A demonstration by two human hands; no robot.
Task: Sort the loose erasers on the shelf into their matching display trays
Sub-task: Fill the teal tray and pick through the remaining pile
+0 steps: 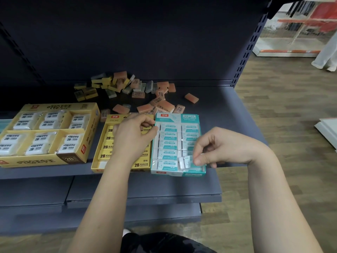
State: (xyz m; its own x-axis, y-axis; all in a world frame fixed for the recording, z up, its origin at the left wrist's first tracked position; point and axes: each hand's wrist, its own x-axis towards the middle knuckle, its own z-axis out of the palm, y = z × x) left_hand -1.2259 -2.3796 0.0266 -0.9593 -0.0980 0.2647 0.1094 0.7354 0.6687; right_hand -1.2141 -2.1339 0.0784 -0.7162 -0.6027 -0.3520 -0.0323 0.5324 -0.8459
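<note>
A teal display tray (189, 117) full of white-and-teal erasers stands at the shelf's front. My right hand (226, 147) pinches a teal-and-white eraser (186, 161) over the tray's near right corner. My left hand (133, 136) hovers over the small yellow 2B tray (113, 119), its fingers curled against the teal tray's left wall; I cannot tell if it holds anything. A pile of loose erasers (127, 86), orange, yellow and grey, lies at the back of the shelf.
A large yellow tray (60, 106) of wrapped white erasers sits at the left. The dark shelf (228, 106) ends at the right by a perforated upright (246, 52). A lower shelf (145, 190) juts out below. A person's legs (326, 53) stand far right.
</note>
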